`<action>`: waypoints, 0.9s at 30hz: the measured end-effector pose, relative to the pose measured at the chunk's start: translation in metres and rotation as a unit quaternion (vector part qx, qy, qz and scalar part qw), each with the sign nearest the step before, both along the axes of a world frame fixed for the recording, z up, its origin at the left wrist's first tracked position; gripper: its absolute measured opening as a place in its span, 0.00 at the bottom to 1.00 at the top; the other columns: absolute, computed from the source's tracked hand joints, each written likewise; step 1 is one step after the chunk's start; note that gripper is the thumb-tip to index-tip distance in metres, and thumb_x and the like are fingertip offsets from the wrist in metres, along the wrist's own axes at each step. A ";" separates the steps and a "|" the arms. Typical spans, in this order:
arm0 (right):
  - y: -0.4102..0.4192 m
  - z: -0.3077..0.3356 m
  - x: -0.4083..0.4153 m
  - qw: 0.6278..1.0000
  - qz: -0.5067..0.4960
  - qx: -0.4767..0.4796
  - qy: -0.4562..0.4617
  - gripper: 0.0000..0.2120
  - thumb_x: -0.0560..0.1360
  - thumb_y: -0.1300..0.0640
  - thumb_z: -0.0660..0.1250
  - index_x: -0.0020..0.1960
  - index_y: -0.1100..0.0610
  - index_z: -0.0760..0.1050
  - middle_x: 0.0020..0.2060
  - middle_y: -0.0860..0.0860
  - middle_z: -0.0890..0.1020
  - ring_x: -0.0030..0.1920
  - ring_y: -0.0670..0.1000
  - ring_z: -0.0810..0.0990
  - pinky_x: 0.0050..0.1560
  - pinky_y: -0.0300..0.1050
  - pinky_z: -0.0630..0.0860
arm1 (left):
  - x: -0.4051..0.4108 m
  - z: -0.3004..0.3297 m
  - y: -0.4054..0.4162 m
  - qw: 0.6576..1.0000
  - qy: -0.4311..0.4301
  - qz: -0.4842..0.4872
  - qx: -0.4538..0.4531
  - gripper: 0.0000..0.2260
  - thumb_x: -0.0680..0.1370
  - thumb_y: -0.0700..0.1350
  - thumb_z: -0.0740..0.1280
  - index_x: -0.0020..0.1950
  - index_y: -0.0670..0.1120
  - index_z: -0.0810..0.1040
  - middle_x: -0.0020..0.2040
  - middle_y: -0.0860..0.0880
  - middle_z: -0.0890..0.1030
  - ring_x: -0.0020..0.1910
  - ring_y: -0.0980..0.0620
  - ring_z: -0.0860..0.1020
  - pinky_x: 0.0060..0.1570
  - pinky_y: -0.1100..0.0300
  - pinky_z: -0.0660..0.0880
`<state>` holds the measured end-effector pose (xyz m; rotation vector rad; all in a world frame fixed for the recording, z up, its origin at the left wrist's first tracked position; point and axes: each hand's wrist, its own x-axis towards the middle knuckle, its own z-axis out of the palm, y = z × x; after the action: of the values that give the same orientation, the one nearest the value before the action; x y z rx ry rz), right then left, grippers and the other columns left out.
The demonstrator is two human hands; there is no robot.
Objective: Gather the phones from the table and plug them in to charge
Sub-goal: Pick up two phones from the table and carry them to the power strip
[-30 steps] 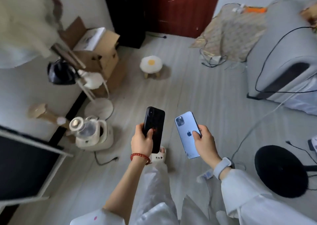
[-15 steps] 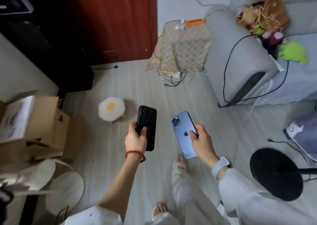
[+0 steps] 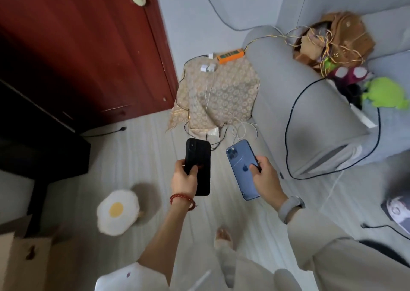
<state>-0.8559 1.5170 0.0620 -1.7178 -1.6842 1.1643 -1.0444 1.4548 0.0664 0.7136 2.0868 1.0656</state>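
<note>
My left hand (image 3: 184, 181) grips a black phone (image 3: 198, 155), back side up, held upright over the floor. My right hand (image 3: 265, 176) holds a blue phone (image 3: 240, 168), also back side up, tilted slightly left. Ahead stands a small table under a patterned cloth (image 3: 218, 95). On it lie an orange power strip (image 3: 230, 56) and white charger plugs (image 3: 208, 67). Thin white charging cables (image 3: 238, 131) hang from the cloth down to the floor just beyond the phones.
A grey sofa (image 3: 295, 104) fills the right side, with a black cable (image 3: 290, 122) draped over its arm and plush toys on the seat. A red door (image 3: 88, 46) is at the left. An egg-shaped stool (image 3: 117, 211) and a cardboard box (image 3: 26, 259) sit at the lower left.
I have walked and turned right toward the cloth-covered table, which now lies just ahead. Both hands still hold their phones the same way.
</note>
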 end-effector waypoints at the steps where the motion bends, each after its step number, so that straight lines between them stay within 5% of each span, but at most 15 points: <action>1: 0.024 0.001 -0.004 1.000 -0.002 -0.005 0.003 0.11 0.77 0.60 0.59 0.58 0.62 0.68 0.45 0.54 0.76 0.43 0.57 0.74 0.41 0.46 0.70 | -0.004 0.000 0.024 1.000 -0.009 0.002 -0.001 0.11 0.75 0.42 0.63 0.56 0.41 0.69 0.50 0.44 0.77 0.47 0.44 0.76 0.47 0.54 0.73; 22: 0.529 -0.038 -0.072 0.995 -0.010 -0.070 -0.075 0.10 0.77 0.58 0.57 0.57 0.57 0.66 0.45 0.52 0.75 0.42 0.55 0.74 0.42 0.47 0.68 | -0.078 -0.063 0.537 0.990 -0.115 0.009 -0.086 0.13 0.74 0.41 0.64 0.57 0.40 0.69 0.53 0.40 0.78 0.46 0.44 0.76 0.45 0.53 0.75; 27: 0.629 -0.076 -0.086 0.987 -0.001 -0.127 -0.097 0.11 0.78 0.60 0.55 0.60 0.58 0.63 0.53 0.58 0.78 0.49 0.61 0.76 0.51 0.56 0.74 | -0.085 -0.108 0.625 0.981 -0.140 0.038 -0.132 0.11 0.74 0.39 0.63 0.56 0.41 0.69 0.53 0.40 0.79 0.46 0.45 0.77 0.46 0.53 0.75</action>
<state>-0.9415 2.1462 -0.0141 -2.0455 -1.7042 1.2940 -1.1296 2.0799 -0.0414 0.3344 1.9712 0.8523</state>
